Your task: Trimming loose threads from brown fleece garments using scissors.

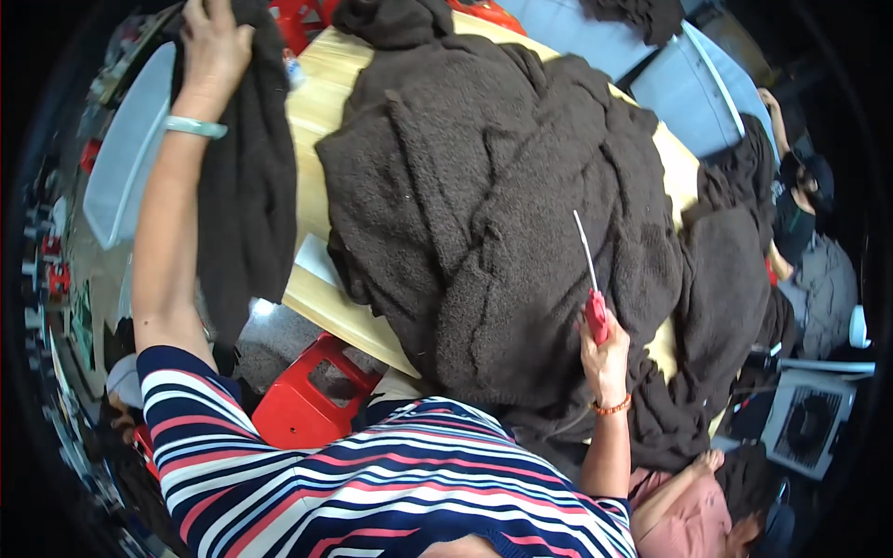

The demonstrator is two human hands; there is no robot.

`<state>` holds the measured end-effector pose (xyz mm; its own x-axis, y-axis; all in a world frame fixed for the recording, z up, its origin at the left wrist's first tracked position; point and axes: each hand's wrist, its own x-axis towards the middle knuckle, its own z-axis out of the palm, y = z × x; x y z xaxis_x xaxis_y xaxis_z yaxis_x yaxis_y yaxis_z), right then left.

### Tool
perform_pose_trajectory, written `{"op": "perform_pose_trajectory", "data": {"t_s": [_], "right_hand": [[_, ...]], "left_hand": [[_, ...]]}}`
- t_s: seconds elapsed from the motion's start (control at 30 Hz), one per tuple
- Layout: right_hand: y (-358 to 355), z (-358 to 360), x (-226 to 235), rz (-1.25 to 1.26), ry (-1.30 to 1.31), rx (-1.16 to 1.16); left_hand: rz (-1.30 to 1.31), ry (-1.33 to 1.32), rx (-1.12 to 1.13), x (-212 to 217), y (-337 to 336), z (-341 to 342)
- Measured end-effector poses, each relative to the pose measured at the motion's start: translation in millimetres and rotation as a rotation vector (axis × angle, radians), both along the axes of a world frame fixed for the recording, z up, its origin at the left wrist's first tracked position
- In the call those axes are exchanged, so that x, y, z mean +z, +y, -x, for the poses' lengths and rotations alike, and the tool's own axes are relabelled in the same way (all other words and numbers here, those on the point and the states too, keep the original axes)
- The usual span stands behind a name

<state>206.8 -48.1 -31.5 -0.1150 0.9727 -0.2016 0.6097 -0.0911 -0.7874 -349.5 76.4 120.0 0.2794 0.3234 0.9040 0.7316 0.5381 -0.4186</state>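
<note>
The left hand point(212, 46) lifts a dark brown fleecy cloth point(244, 186) clear of the pale wooden table point(316, 102), fingers clamped on its top edge, while the right hand point(605, 358), fingers closed round the handle, keeps a red-handled thin metal tool point(592, 279) pointing up off the heaped brown fleece pile point(493, 205).

Count, head view:
- hands, wearer's own: 2, left hand point(212, 45) + right hand point(605, 358)
- bracelets: 2, pale green bangle point(195, 126) + orange bead band point(613, 406)
- red-handled tool point(593, 288): 1
- wooden table point(316, 102): 1
- red stools: 1 clear point(302, 400); more at top, no. uncertain
- dark brown fleece pieces: big heap point(493, 214) + 1 hanging piece point(246, 186); heap not countable
- other persons: approx. 2 at right edge
</note>
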Motion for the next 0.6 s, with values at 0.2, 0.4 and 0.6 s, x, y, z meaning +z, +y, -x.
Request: {"op": "perform_pose_trajectory", "data": {"t_s": [0.2, 0.4, 0.6], "right_hand": [[-25, -28, 9, -0.055, 0.003, -0.279], [-41, -67, -2, -0.111, 0.035, -0.337], [-85, -126, -7, -0.105, 0.049, -0.435]], "left_hand": [[1.098, -0.795, -1.103, -92, -83, -213], [1.653, -0.963, -1.423, -155, -201, -346], [1.540, -1.052, -1.191, -206, -202, -458]]}}
